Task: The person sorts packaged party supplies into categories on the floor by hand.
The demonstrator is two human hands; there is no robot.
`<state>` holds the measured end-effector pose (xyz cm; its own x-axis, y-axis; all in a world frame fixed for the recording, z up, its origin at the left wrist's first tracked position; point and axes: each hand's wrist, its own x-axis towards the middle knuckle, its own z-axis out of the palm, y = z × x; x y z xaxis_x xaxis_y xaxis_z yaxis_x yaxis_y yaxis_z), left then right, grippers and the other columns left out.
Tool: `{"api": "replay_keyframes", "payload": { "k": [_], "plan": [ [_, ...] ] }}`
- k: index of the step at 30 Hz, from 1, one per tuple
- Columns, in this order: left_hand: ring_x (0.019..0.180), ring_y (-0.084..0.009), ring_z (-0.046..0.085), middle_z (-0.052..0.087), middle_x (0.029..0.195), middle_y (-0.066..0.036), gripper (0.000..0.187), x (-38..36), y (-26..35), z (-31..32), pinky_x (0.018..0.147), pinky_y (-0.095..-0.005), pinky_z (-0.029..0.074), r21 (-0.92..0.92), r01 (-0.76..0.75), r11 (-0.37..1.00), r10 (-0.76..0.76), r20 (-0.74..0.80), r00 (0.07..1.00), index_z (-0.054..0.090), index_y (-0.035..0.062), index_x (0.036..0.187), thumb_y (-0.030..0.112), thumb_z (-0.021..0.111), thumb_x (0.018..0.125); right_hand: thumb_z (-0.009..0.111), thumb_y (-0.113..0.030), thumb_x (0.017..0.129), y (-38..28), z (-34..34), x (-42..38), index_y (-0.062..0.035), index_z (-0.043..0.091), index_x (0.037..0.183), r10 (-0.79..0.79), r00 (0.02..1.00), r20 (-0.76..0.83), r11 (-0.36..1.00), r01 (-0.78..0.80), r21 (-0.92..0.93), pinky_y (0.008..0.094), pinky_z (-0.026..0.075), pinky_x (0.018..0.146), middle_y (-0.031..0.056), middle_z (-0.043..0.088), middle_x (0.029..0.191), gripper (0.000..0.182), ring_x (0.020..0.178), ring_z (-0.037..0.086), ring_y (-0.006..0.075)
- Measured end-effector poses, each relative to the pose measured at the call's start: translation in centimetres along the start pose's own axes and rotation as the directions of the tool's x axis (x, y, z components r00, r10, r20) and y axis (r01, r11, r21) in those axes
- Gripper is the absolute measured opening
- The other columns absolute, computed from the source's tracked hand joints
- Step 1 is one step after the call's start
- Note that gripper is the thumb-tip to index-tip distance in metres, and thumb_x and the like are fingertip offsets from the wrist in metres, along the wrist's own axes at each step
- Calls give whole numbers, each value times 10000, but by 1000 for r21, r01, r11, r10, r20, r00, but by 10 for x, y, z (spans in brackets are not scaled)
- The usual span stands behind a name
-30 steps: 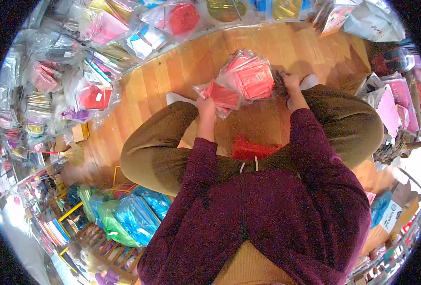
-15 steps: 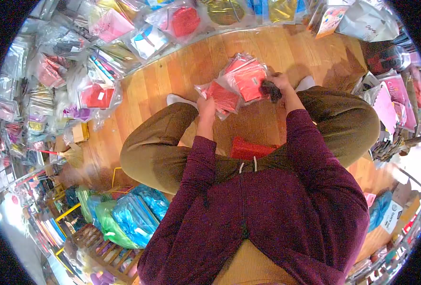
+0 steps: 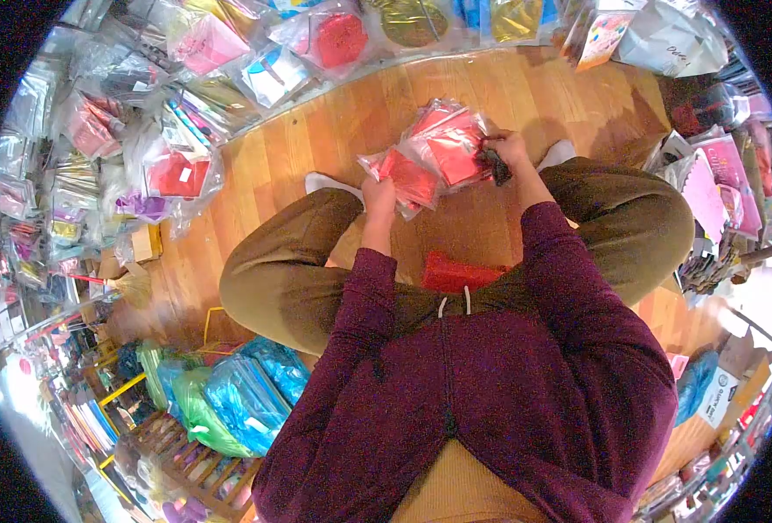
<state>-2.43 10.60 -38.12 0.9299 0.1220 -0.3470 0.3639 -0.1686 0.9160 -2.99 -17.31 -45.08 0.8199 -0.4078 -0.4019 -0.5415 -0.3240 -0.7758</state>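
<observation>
My left hand (image 3: 380,199) is closed on the near edge of a clear plastic packet with red contents (image 3: 408,179), above the wooden floor. Partly overlapping its far right side is a stack of similar red packets (image 3: 447,144). My right hand (image 3: 510,151) is closed around a small black object (image 3: 494,166) at the right edge of that stack; its kind is not clear. Between my crossed legs, close to my waist, lies a glossy red packet (image 3: 460,272), partly hidden by my trousers.
Many plastic-wrapped goods, including a pink packet (image 3: 214,44) and a red one (image 3: 179,174), line the far and left sides. Blue plastic bags (image 3: 251,392) and a green bag (image 3: 203,405) lie behind my left knee. Pink packets (image 3: 707,196) stand at the right.
My right hand and the black object have shifted slightly at the stack's edge. The top packet there now shows more glare. My left hand stays almost in place.
</observation>
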Motion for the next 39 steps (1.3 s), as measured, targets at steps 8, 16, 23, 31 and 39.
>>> {"api": "replay_keyframes", "payload": {
  "k": [8,16,23,31,39],
  "plan": [
    [668,-167,536,566,770,-97,222,8,-13,1,587,-298,420,-74,-3,997,7,54,999,549,-52,870,32,462,685,659,-230,570,-49,-27,-9,-33,603,783,-16,949,314,913,142,-383,271,433,623,93,595,713,295,655,554,171],
    [693,-156,526,561,813,-69,223,5,-6,6,610,-274,417,-33,50,998,-49,27,998,530,-25,917,146,488,781,598,-211,621,-139,-5,-72,-30,564,757,-247,785,567,969,196,150,275,376,692,66,538,752,229,780,482,145],
    [792,-170,529,538,905,-85,407,-2,25,-4,666,-286,427,-649,233,725,-60,277,959,494,11,999,365,466,802,591,-279,624,-112,84,-91,-16,564,852,-495,550,673,820,552,151,350,400,727,159,559,846,349,833,524,266],
    [730,-189,545,538,903,-103,350,-17,39,-13,619,-292,441,-152,145,978,-109,224,969,469,-20,1011,191,556,745,554,-114,716,-102,76,-98,-13,529,946,-461,597,657,880,403,251,279,404,739,54,565,881,253,805,519,154],
    [768,-229,537,523,903,-98,233,-8,16,-1,624,-356,466,-469,349,812,-284,205,937,430,21,1019,116,431,806,487,-118,762,-83,62,-49,13,519,966,-235,952,197,702,26,711,279,392,771,81,561,908,245,843,507,156]
  ]
}}
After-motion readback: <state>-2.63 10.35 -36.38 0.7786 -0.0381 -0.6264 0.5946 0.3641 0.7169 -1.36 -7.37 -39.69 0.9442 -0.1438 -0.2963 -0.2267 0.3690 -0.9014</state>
